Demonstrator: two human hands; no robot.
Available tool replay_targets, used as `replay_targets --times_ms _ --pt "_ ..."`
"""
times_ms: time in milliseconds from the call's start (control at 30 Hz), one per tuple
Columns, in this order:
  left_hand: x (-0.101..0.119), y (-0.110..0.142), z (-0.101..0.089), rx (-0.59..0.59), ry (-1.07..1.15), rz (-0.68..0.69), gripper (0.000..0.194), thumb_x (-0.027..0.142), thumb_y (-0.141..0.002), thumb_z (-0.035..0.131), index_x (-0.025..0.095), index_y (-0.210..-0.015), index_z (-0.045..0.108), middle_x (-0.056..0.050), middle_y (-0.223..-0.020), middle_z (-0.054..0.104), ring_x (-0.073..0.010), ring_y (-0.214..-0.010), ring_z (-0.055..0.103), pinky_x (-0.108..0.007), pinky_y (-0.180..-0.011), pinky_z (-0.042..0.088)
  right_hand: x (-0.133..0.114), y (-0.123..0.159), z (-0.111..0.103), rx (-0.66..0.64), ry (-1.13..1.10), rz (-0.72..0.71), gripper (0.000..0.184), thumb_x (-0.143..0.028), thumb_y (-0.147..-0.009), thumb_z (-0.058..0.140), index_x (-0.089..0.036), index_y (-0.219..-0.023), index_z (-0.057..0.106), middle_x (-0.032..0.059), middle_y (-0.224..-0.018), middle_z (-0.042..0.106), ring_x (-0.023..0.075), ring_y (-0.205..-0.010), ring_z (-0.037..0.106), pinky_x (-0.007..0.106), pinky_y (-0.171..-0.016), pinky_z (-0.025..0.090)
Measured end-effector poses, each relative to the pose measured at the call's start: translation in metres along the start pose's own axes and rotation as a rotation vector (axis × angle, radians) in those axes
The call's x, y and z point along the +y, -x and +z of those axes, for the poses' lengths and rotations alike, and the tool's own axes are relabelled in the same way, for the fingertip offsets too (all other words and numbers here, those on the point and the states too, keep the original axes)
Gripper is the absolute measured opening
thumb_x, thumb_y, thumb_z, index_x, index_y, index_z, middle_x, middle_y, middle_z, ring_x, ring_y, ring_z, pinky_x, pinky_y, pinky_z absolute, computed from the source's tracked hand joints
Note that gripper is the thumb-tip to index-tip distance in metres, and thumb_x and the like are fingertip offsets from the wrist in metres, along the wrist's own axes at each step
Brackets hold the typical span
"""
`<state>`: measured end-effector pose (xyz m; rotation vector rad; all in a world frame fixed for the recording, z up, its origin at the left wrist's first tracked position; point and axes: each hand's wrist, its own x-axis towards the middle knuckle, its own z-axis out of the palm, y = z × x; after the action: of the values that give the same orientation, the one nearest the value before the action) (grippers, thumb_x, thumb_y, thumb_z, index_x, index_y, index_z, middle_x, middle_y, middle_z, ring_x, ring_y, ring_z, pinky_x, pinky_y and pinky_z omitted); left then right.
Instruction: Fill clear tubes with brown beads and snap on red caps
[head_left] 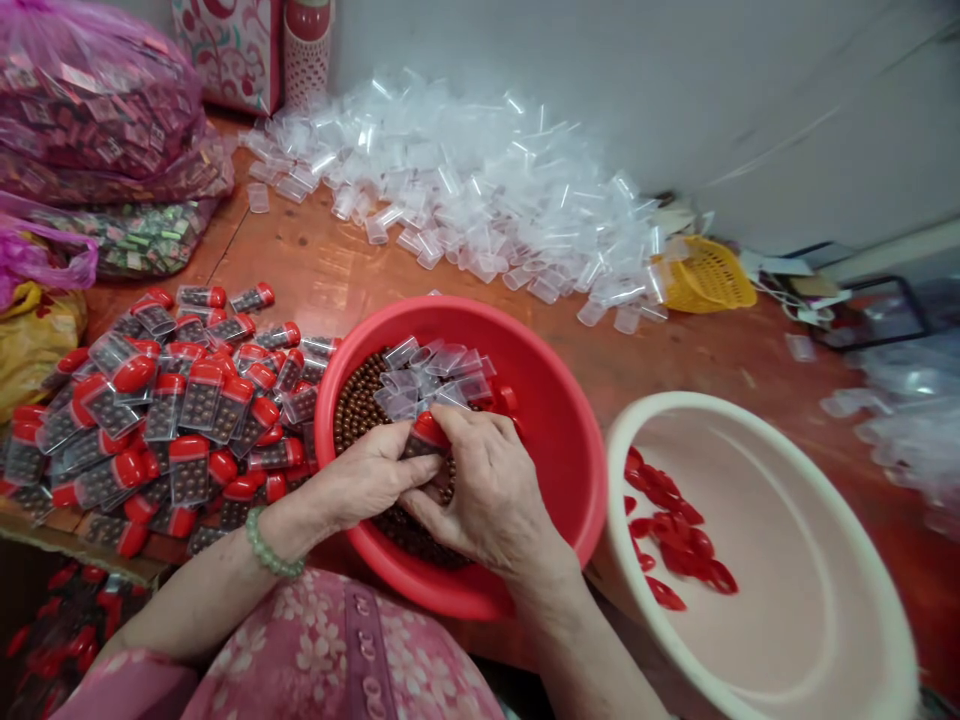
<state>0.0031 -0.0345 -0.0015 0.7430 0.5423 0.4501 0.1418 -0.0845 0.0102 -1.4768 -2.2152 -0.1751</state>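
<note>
Both hands meet over a red basin (525, 360). Between them is a small clear container with a red cap (426, 432), dark balls showing inside. My left hand (382, 470), a green bead bracelet on its wrist, pinches the container from the left. My right hand (480, 480) has its fingers at the red cap. Below them in the basin lie brown balls (360, 405) and a cluster of empty clear containers (435, 375). A few red caps (507, 400) rest beside that cluster. My fingers hide part of the held container.
Left of the basin lies a heap of filled red-capped containers (202, 400). A cream basin (757, 480) on the right holds loose red caps (682, 540). Empty clear containers (480, 190) pile along the wall, near a yellow basket (709, 275). Pink bags (97, 110) stand back left.
</note>
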Motion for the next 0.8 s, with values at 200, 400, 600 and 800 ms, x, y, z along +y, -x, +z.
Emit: replay_targets --times_ms 200,400,600,800 --pt "0.003 0.001 0.002 0.000 0.048 -0.029 0.041 0.034 -0.063 0.081 0.010 -0.089 0.062 0.000 -0.074 0.057 -0.0108 -0.069 0.053 -0.025 -0.068 0.044 -0.004 0.001 0.005 0.077 0.009 0.006 0.061 -0.034 -0.080 0.057 -0.009 -0.132 0.037 0.0166 -0.101 0.063 0.0284 -0.094 0.061 0.042 -0.076 0.050" --pt "0.004 0.002 0.001 -0.066 0.063 -0.042 0.040 0.034 -0.066 0.081 0.011 -0.092 0.062 0.002 -0.075 0.057 -0.0088 -0.067 0.053 -0.024 -0.066 0.044 -0.004 0.002 0.006 0.105 -0.004 -0.009 0.064 -0.034 -0.078 0.059 -0.013 -0.134 0.037 0.0133 -0.096 0.064 0.0273 -0.084 0.062 0.042 -0.075 0.049" --pt "0.003 0.004 -0.001 -0.107 0.063 -0.019 0.050 0.050 -0.065 0.080 0.011 -0.092 0.065 0.001 -0.074 0.058 -0.0080 -0.066 0.053 -0.021 -0.065 0.044 -0.004 0.004 0.006 0.112 -0.009 -0.008 0.064 -0.035 -0.077 0.058 -0.016 -0.134 0.037 0.0109 -0.094 0.066 0.0262 -0.080 0.064 0.042 -0.076 0.047" --pt "-0.008 -0.003 -0.002 0.052 0.084 -0.017 0.062 0.068 -0.085 0.045 0.010 -0.087 0.068 -0.005 -0.066 0.061 -0.0164 -0.066 0.059 -0.030 -0.066 0.049 -0.008 0.004 0.005 0.051 0.036 -0.025 0.064 -0.035 -0.080 0.060 -0.007 -0.134 0.037 0.0181 -0.099 0.066 0.0286 -0.089 0.063 0.042 -0.075 0.049"
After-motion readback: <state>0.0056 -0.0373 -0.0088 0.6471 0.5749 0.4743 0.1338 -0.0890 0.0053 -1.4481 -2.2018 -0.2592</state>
